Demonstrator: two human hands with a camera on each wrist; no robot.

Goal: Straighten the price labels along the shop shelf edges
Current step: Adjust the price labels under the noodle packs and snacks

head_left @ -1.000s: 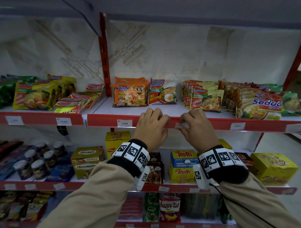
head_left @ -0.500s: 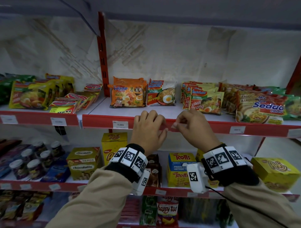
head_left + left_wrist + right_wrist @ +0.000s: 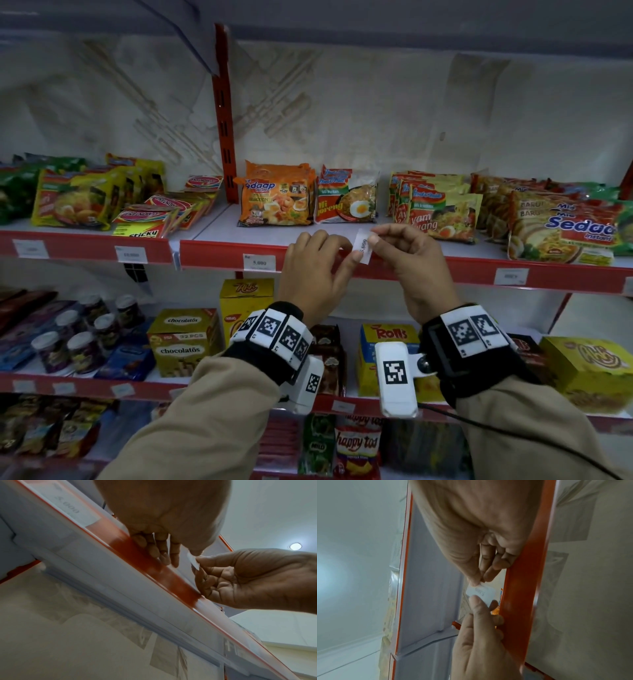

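The label (image 3: 363, 246), a small white slip printed 5.000, is held clear of the red shelf edge (image 3: 479, 269), turned on end just in front of and above the strip, near the middle of the shelf. It is pinched at its upper end by the right hand (image 3: 409, 270) between thumb and forefinger, and at its lower end by the left hand (image 3: 313, 274) between thumb and fingertip; the other fingers of both hands are loosely curled. The slip is judged to be very light, thin and limp, easily creased or torn, and liable to slide between dry fingertips; it is best taken by its short ends with a gentle pinch, the print left uncovered. Both wrists are raised to shelf height, backs of the hands toward the head camera, palms toward the shelf, the two hands nearly touching. In the left wrist view the left fingers (image 3: 163, 553) lie close against the strip. Another label (image 3: 259, 262) sits in the strip to the left, and noodle packets (image 3: 277, 198) stand on the shelf behind.
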